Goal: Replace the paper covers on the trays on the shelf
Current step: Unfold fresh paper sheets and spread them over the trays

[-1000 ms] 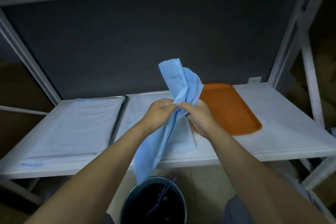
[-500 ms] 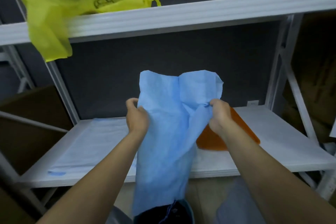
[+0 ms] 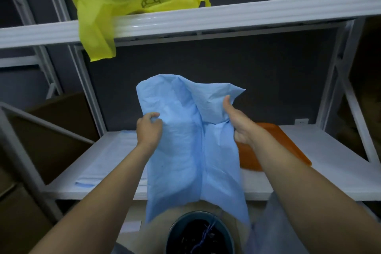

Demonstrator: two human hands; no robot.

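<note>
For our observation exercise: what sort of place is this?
Probably a storeroom: white metal shelving, cardboard boxes beside it, an orange tray on the shelf.

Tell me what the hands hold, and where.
The blue paper sheet, near its top: left hand on the left edge, right hand on the right.
</note>
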